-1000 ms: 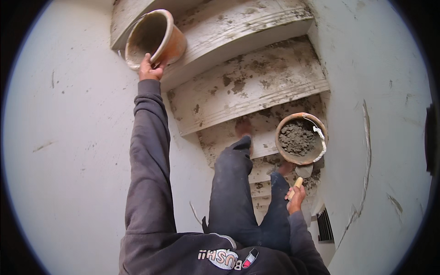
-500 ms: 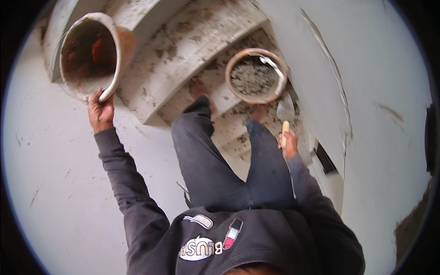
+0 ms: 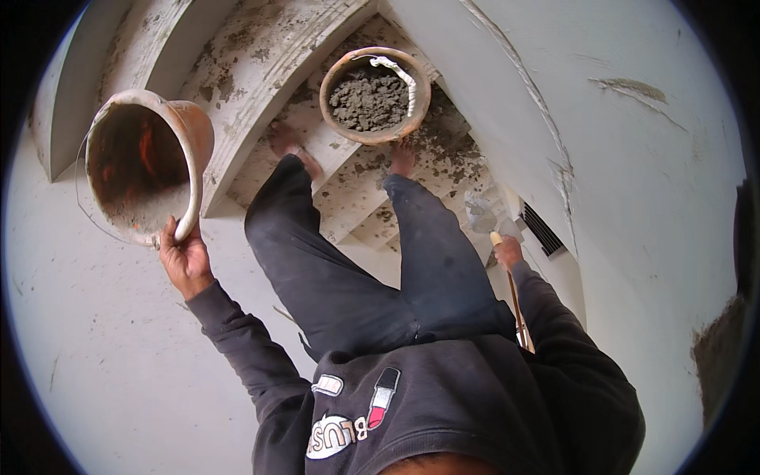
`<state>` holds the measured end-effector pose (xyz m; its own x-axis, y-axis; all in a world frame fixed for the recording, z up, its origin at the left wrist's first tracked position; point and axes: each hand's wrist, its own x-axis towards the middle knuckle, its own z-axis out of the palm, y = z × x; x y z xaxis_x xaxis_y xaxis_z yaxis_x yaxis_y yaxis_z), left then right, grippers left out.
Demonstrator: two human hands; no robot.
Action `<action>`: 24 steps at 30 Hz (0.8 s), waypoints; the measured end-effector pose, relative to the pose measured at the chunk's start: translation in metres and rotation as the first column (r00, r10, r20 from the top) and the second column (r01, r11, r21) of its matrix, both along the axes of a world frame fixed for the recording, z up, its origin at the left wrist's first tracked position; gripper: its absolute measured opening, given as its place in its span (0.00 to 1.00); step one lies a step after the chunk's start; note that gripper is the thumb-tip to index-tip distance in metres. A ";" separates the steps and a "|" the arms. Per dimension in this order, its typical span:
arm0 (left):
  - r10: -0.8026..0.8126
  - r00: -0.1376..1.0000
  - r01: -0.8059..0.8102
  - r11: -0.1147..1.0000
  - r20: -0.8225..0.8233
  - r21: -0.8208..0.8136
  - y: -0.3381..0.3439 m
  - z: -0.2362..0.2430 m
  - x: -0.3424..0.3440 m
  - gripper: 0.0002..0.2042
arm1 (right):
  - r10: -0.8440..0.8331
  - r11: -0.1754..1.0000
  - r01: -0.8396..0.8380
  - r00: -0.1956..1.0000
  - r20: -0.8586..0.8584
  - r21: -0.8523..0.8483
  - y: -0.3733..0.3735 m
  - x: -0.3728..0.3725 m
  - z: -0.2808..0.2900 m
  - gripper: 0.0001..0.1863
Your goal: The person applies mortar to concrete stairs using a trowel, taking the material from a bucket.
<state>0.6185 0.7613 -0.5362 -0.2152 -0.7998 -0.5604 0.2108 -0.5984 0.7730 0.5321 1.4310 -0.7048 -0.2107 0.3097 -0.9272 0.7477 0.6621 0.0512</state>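
Observation:
My left hand (image 3: 186, 257) is closed on the rim of an orange bucket (image 3: 202, 134), which is tipped so that its mouth faces me. Its inside is dark with smears and a pale coating near the bottom edge. In my right hand (image 3: 509, 252) is the light wooden handle of a trowel (image 3: 480, 212), held low beside my right leg; its grey blade points away from me. Beyond my feet, a second bucket (image 3: 425, 103) stands upright on a step, holding lumpy grey mortar (image 3: 370, 100). A white-wrapped handle lies across its mouth.
Curved stair steps (image 3: 237, 71), spattered with dried mortar, run up toward the far left. My bare feet stand on the steps. A pale wall (image 3: 514, 103) with a rough groove rises on the right. Near my right hand is a dark slatted vent (image 3: 543, 229).
The view has shifted, so the mortar bucket appears farther left and higher. My left hand still holds the tipped bucket. My right hand with the trowel has come back closer to my body.

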 end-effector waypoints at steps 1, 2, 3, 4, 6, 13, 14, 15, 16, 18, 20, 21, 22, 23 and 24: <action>-0.002 1.000 0.002 1.000 -0.005 0.004 0.007 0.003 0.000 0.04 | -0.002 1.000 0.002 1.000 -0.005 0.004 0.007 0.005 -0.001 0.06; -0.010 1.000 0.010 1.000 -0.016 0.010 0.016 0.004 -0.002 0.04 | 0.066 0.997 -0.067 0.997 -0.049 -0.024 0.015 0.013 -0.003 0.07; -0.019 0.999 0.020 1.000 -0.026 0.017 0.023 0.004 -0.005 0.04 | 0.131 0.990 -0.136 0.987 -0.094 -0.047 0.025 0.018 -0.005 0.09; -0.023 0.999 0.024 1.000 -0.026 0.018 0.028 0.003 -0.005 0.04 | 0.128 0.990 -0.132 0.987 -0.093 -0.046 0.029 0.022 -0.005 0.09; -0.021 1.000 0.021 0.999 0.015 0.024 0.037 -0.003 -0.007 0.04 | 0.160 0.982 -0.167 0.983 -0.085 -0.084 0.036 0.030 -0.004 0.12; -0.074 0.990 0.059 0.990 0.120 0.126 0.059 -0.031 -0.015 0.03 | 0.015 0.999 -0.015 1.000 0.005 0.051 -0.010 0.046 0.045 0.13; -0.091 0.986 0.074 0.989 0.136 0.131 0.061 -0.042 -0.015 0.03 | 0.020 0.998 -0.023 0.999 0.044 0.057 -0.004 0.055 0.044 0.14; -0.109 0.985 0.088 0.985 0.136 0.149 0.061 -0.055 -0.014 0.03 | 0.024 0.998 -0.029 0.996 0.084 0.061 0.000 0.063 0.045 0.15; -0.150 0.981 0.131 0.978 0.119 0.160 0.061 -0.064 -0.012 0.03 | 0.009 0.997 -0.015 0.996 0.091 0.072 0.002 0.071 0.047 0.15; -0.199 0.973 0.178 0.970 0.120 0.167 0.065 -0.079 -0.001 0.04 | 0.018 0.997 -0.026 0.995 0.101 0.073 0.003 0.090 0.052 0.16; -0.196 0.969 0.165 0.967 0.153 0.195 0.075 -0.084 0.000 0.04 | -0.025 0.994 0.014 0.995 0.102 0.105 0.000 0.105 0.054 0.15; -0.198 0.967 0.159 0.960 0.161 0.229 0.070 -0.089 0.007 0.04 | -0.048 0.991 0.034 0.993 0.105 0.128 -0.003 0.114 0.055 0.15; -0.227 0.957 0.179 0.951 0.180 0.251 0.066 -0.091 0.012 0.04 | -0.057 0.991 0.046 0.995 0.082 0.125 -0.006 0.129 0.055 0.15; -0.256 0.946 0.198 0.942 0.198 0.272 0.063 -0.092 0.017 0.04 | -0.078 0.989 0.066 0.993 0.088 0.133 -0.007 0.141 0.056 0.15; -0.276 0.940 0.215 0.936 0.202 0.280 0.063 -0.092 0.024 0.04 | -0.111 0.985 0.097 0.989 0.094 0.142 -0.010 0.150 0.055 0.15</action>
<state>0.6428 0.8247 -0.6281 -0.2244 -0.5655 -0.7936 -0.1367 -0.7880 0.6002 0.6824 1.4210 -0.6498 -0.0779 0.4502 -0.8895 0.7984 0.5626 0.2148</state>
